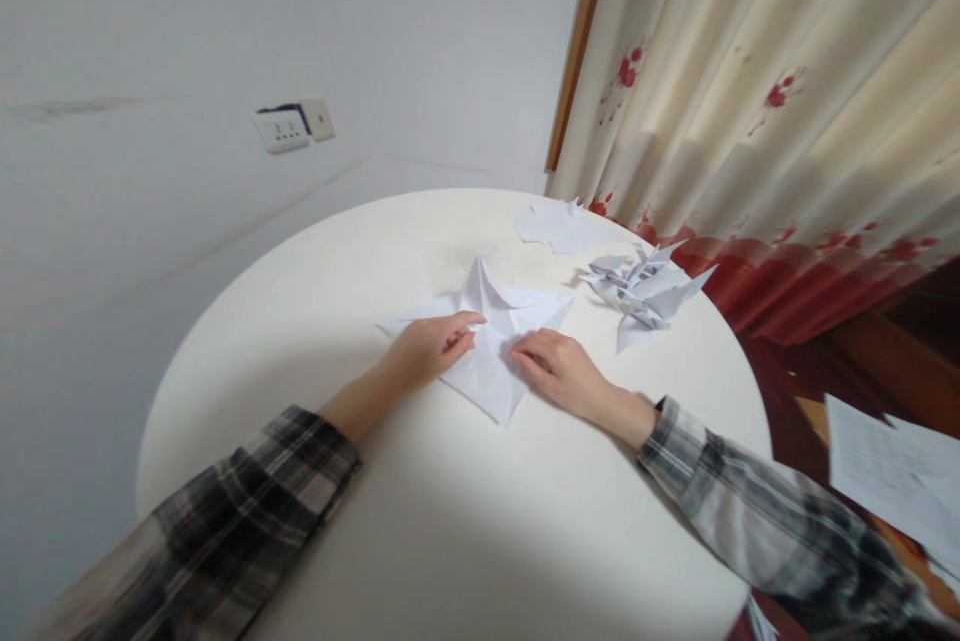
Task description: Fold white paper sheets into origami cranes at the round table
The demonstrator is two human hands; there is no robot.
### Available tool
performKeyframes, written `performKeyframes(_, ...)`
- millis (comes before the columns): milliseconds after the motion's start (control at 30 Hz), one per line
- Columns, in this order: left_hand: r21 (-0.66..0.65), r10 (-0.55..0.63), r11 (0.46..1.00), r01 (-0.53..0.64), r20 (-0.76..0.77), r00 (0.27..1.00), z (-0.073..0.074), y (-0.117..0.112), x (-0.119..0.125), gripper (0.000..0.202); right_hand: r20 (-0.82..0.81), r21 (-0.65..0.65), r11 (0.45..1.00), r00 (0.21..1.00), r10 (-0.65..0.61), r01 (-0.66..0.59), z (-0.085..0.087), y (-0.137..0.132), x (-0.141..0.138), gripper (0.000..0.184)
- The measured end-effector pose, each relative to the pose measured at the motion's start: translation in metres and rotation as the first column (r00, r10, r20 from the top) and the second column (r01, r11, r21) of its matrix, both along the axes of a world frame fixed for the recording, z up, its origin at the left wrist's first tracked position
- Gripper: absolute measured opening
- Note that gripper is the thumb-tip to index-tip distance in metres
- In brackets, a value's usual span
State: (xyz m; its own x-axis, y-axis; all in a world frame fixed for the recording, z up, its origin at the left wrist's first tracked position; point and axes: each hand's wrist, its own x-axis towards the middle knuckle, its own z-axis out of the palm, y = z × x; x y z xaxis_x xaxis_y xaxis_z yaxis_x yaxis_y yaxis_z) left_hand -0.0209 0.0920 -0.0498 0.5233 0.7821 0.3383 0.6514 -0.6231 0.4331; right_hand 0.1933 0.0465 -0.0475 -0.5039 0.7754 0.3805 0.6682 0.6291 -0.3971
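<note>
A white sheet of origami paper [487,381], partly folded, lies on the round white table [420,531]. Its pointed corners spread out in several directions, and one peak stands up at the far side. My left hand [429,346] is closed at the left of the paper's middle, thumb and index finger pinching a fold there. On the other side, my right hand [559,369] has its fingers curled and pressed together against the paper's right part; its fingertips are partly hidden.
A pile of folded white paper shapes [649,293] sits at the table's right, with flat white paper [562,227] behind it. Written sheets [877,466] lie lower, beyond the right edge. A wall with a socket [283,131] and a flowered curtain [750,71] border the table.
</note>
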Motion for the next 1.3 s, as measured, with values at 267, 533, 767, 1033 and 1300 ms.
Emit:
performKeyframes(267,-0.089,0.027,0.996,-0.023,0.048,0.998,0.0,0.001,0.002,0.031,0.005,-0.046,0.998,0.999,0.039,-0.038,-0.001,0.001,0.0,0.021)
performKeyframes(533,-0.079,0.07,0.994,-0.07,-0.01,0.998,-0.006,0.005,0.001,0.034,0.009,-0.127,0.992,1.0,-0.009,0.01,-0.004,0.0,0.0,0.021)
performKeyframes(767,0.09,0.283,0.958,-0.272,-0.148,0.948,-0.003,-0.002,0.003,0.03,-0.015,-0.116,0.993,1.0,-0.016,0.014,-0.001,-0.002,-0.004,0.023)
performKeyframes(1033,0.16,0.371,0.927,-0.34,-0.24,0.897,-0.001,-0.006,0.004,0.03,0.035,-0.104,0.994,0.999,0.033,-0.03,0.003,-0.009,-0.007,0.023)
performKeyframes(1300,0.255,0.252,0.951,-0.177,-0.303,0.919,-0.003,-0.011,0.009,0.022,0.142,-0.031,0.998,0.988,0.059,-0.055,0.007,-0.016,-0.014,0.029)
